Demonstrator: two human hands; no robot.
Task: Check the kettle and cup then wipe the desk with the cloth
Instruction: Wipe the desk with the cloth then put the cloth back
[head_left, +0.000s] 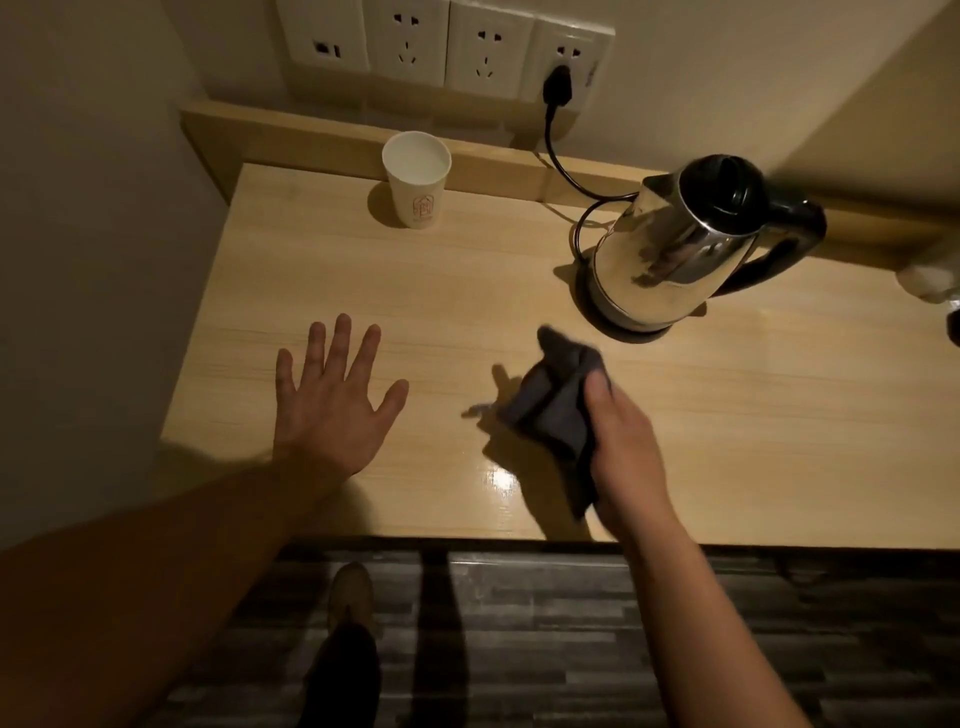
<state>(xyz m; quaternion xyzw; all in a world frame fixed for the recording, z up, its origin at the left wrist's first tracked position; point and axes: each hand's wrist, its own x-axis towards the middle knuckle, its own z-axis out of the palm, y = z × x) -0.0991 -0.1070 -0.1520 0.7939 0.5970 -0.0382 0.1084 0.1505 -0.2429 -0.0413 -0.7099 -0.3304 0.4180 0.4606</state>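
Head view
Left hand (332, 400): fingers spread wide, palm down over the bench (395, 312), holding nothing.
Right hand (626, 441): closed around a dark cloth (558, 400), which bunches out to the left of the fist above the bench near its front edge.
Kettle (680, 244): steel, upright on its base at the right rear, cord (561, 166) plugged into the wall socket (569, 62).
Cup (417, 179): white paper, upright at the back rail, well apart from both hands.
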